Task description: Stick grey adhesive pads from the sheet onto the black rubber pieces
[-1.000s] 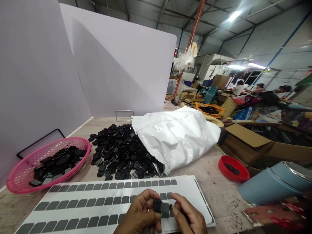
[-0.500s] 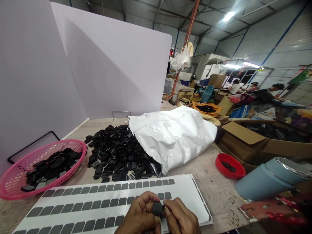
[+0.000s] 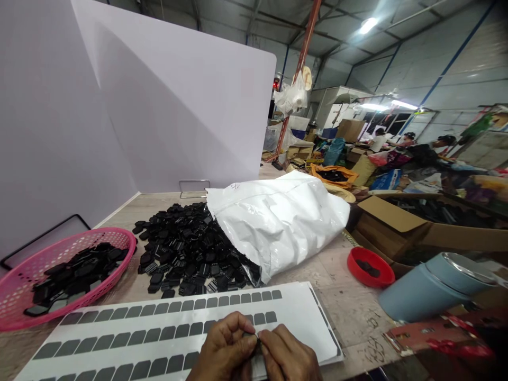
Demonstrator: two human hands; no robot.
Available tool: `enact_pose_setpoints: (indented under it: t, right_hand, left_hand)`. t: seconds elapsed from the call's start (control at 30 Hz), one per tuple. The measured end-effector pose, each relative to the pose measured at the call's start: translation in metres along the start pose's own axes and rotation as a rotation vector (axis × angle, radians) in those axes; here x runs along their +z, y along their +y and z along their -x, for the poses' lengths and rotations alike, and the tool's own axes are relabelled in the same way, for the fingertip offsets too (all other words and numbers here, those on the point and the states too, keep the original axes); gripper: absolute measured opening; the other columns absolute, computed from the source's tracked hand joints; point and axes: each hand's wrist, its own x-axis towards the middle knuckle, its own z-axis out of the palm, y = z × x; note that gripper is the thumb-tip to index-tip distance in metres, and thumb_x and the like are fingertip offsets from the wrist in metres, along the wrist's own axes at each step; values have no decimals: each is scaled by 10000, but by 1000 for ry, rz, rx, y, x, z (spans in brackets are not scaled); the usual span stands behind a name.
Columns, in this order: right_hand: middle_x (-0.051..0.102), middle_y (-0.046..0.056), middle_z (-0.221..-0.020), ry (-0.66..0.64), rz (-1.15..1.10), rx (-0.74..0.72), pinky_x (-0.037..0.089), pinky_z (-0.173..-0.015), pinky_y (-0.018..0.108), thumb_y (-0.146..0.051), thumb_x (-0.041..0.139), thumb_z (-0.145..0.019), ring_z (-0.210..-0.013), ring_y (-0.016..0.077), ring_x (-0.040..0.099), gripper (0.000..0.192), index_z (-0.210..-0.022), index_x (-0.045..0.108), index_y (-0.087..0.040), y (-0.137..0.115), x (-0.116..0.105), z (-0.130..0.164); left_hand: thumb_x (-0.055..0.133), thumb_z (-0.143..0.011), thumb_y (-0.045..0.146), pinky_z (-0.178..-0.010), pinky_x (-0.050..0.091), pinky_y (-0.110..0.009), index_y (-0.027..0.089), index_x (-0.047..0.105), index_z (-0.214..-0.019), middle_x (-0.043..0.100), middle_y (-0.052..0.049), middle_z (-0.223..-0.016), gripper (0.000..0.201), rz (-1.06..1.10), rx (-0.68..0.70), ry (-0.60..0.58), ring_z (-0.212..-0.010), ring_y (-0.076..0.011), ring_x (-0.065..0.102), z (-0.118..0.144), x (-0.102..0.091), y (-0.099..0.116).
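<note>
At the bottom edge, my left hand [image 3: 226,352] and my right hand [image 3: 288,357] are pressed together, fingertips pinching a small black plastic piece [image 3: 257,344] that is almost hidden between them. They hover over a white sheet [image 3: 166,333] printed with rows of grey sticker pads. Beyond the sheet lies a heap of black plastic pieces [image 3: 186,254] spilling from a white plastic bag [image 3: 278,219].
A pink basket [image 3: 115,278] holding several black pieces stands at left. A red lid [image 3: 369,267], a blue-grey flask [image 3: 432,286] on its side and a cardboard box [image 3: 416,227] lie at right. White partition boards [image 3: 159,106] close off the back and left. People work far behind.
My hands have closed together around the black piece, hiding it and the grey pad seen earlier. The view has drifted slightly right and down.
</note>
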Motion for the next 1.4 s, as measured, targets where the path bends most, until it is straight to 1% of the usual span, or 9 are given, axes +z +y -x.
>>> enact_pose_setpoints:
  t: [0.13, 0.2, 0.43, 0.6, 0.8, 0.97, 1.17, 1.23, 1.4]
  right_hand:
    - [600, 13, -725, -81, 158, 182, 446, -537, 254, -194, 315, -954, -586, 169, 623, 296, -911, 605, -234, 18, -24, 8]
    - [644, 23, -782, -81, 260, 295, 449, -550, 267, -181, 296, -937, -634, 180, 655, 300, -931, 591, -235, 27, -36, 10]
    - [624, 12, -790, -291, 430, 387, 367, -574, 334, -73, 362, -870, -678, 221, 645, 226, -835, 511, -239, 20, -36, -17]
    - [621, 8, -806, -319, 406, 349, 318, -598, 337, -48, 407, -853, -691, 214, 625, 220, -846, 521, -235, 15, -32, -30]
    - [625, 37, -791, -335, 265, 410, 303, -613, 331, -80, 388, -877, -706, 229, 613, 204, -805, 519, -219, 14, -37, -33]
    - [612, 23, -732, -311, 151, 433, 332, -616, 309, -144, 415, -871, -686, 218, 591, 153, -770, 507, -212, 17, -39, -39]
    - [340, -53, -623, -224, -548, 486, 319, -556, 235, -379, 433, -887, -599, 131, 379, 258, -688, 421, -215, 24, -62, -40]
    - [316, -53, -627, -199, -635, 544, 277, -525, 243, -434, 467, -866, -583, 128, 324, 280, -704, 462, -206, 29, -66, -34]
    - [256, -71, -579, -136, -651, 719, 185, -474, 253, -542, 512, -823, -512, 116, 229, 356, -725, 550, -202, 42, -60, -10]
  left_hand:
    - [687, -758, 455, -442, 302, -180, 172, 563, -822, 609, 14, -663, 315, -263, 95, 211, -448, -56, 439, 2, -8, 23]
    - [622, -803, 459, -468, 326, -194, 183, 567, -856, 618, 4, -708, 287, -390, 120, 222, -479, -71, 446, 2, -10, 30]
    - [466, -898, 249, -730, 386, -242, 244, 577, -889, 635, -9, -875, 111, -1040, 268, -183, -793, -164, 560, -6, 6, 4]
    - [473, -855, 156, -516, 273, -266, 300, 580, -924, 629, 22, -753, 192, -1290, 441, -236, -582, -153, 517, -25, -1, -31]
    - [512, -875, 289, -496, 268, -285, 306, 581, -959, 640, 2, -745, 109, -1321, 561, -246, -527, -177, 497, -39, -15, -56]
    - [513, -834, 183, -531, 252, -277, 299, 579, -967, 640, -8, -797, 188, -1317, 485, -259, -576, -180, 496, -38, -9, -54]
    - [448, -818, 94, -500, 244, -263, 271, 583, -844, 600, 12, -706, 224, -1325, 512, -215, -554, -142, 480, -20, -4, -15]
    - [418, -840, 95, -540, 331, -241, 251, 576, -825, 603, -1, -719, 223, -1357, 594, -90, -607, -146, 533, -5, -17, 17]
    - [435, -926, 298, -738, 465, -286, 215, 543, -1112, 656, -65, -965, 231, -1549, 751, 778, -788, -197, 615, 44, -69, 119]
